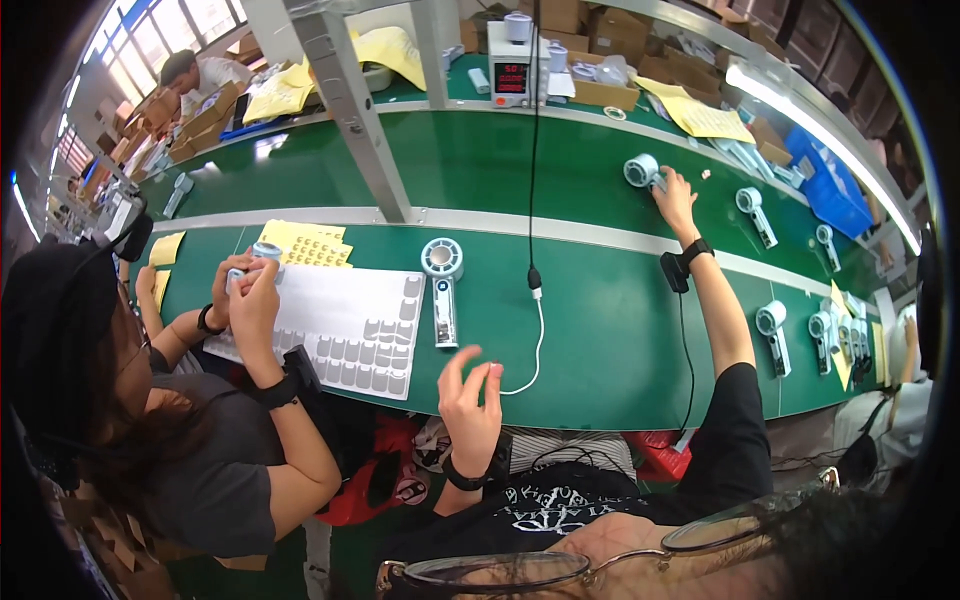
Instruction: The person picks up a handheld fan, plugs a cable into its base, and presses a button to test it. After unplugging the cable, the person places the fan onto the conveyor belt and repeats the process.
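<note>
My right hand [677, 207] is stretched far out over the green conveyor belt, its fingers closed on the handle of a light-blue handheld fan [640, 170]. My left hand [470, 410] is raised at the bench's near edge. Its fingers are bent but apart, and nothing is in them. Past its fingertips, a second handheld fan [442, 258] lies on the green bench [590, 350], its round head away from me and its handle interior exposed. A white cable [541, 340], hanging on a black cord, curls over the bench beside my left hand.
At my left a co-worker's hands [250, 295] hold a light-blue part above a sheet of grey stickers [350, 335]. More handheld fans [770, 320] lie to the right. A metal post [350, 110] rises beyond the bench. A power supply [515, 70] and blue bin [830, 185] stand farther off.
</note>
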A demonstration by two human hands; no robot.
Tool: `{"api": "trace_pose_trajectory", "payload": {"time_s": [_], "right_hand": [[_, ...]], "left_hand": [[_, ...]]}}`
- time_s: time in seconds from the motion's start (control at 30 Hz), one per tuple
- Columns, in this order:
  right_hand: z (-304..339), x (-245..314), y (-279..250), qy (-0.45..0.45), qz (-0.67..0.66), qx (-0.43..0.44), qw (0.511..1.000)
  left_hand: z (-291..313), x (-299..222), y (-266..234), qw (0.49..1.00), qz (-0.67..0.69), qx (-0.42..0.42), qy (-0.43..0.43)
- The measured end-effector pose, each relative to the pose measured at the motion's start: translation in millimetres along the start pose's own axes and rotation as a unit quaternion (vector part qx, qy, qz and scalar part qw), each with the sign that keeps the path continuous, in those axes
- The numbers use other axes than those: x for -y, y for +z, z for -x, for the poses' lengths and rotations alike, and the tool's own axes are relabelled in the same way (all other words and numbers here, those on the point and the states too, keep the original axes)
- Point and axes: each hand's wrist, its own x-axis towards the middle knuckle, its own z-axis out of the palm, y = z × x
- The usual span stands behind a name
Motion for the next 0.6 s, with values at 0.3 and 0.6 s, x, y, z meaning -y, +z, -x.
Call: {"api": "trace_pose_trajectory", "payload": {"time_s": [0.3,0.6], "right_hand": [[104.2,200.0,-99.4,-0.175,-0.457,0.194,0.85],[183.6,262.4,-105.4,0.121,-0.667,0.516,0.524]], "left_hand": [[-21.3,43.2,8.3,0.984,-0.178,-0.013,-0.032],[-7.6,-1.7,8.5,0.997,-0.039,-0.002,-0.064]]}}
